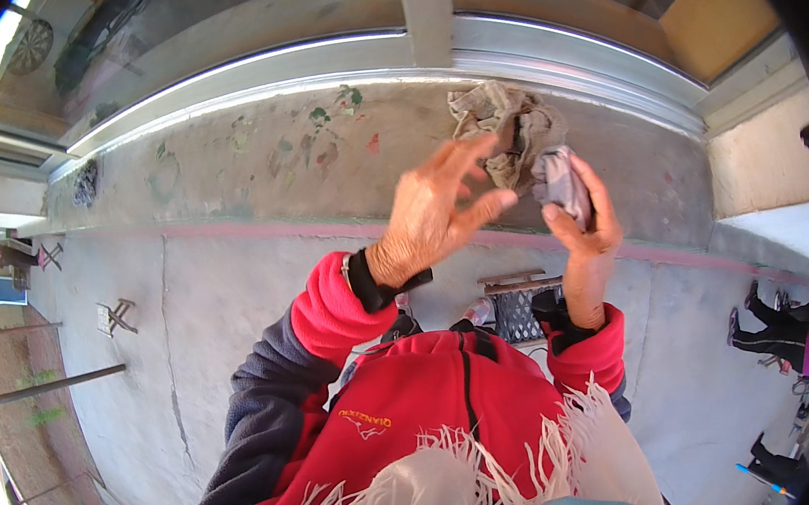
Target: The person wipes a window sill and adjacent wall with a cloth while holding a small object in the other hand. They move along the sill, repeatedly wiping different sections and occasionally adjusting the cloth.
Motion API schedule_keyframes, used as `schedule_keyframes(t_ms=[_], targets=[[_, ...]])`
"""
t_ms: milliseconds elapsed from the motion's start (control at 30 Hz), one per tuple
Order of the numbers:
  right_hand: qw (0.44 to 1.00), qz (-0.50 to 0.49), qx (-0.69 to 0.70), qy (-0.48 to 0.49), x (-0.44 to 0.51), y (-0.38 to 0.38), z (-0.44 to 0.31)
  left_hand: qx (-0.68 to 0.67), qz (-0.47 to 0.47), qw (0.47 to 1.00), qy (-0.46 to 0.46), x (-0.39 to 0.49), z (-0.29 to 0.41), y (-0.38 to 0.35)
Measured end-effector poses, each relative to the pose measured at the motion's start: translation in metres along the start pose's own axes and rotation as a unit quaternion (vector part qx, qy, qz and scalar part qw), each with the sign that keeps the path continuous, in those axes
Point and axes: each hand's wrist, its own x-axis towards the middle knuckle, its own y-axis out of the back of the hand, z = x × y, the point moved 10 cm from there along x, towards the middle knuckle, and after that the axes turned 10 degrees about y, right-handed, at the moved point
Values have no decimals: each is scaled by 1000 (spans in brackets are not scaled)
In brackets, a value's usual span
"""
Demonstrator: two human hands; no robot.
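Note:
My right hand [583,213] holds a bundled grey-purple cloth [561,186] between thumb and fingers, above the front part of a concrete window ledge. To its left my left hand [444,203] is raised with its fingers spread and nothing in it. A crumpled beige cloth [485,108] lies on the ledge [215,169] beyond both hands, against the window frame. A dark thing shows among its folds, too unclear to name. My left fingertips overlap the beige cloth in the picture; whether they touch it I cannot tell.
Windows with a pale frame [429,10] rise behind the ledge. A dark bundle [85,182] lies at the ledge's left end. A folding stool [115,317] stands on the concrete floor at left, and a seat with a dark lattice top [523,311] below me. People sit at far right.

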Motion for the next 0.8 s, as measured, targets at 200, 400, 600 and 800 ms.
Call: schedule_keyframes(t_ms=[200, 400, 600, 800], targets=[[979, -179, 53, 81, -24, -116, -23, -270, -55, 948, 158, -35, -43, 7], [960, -268, 67, 39, -37, -170, -22, -314, 37, 929, 191, -44, -84, 43], [954, -291, 65, 23, -33, -179, -18, -383, -14, 896, 224, -44, -99, 60], [977, -182, -89, 68, 2, -118, -22, -460, 43, 854, 238, -34, -128, 84]])
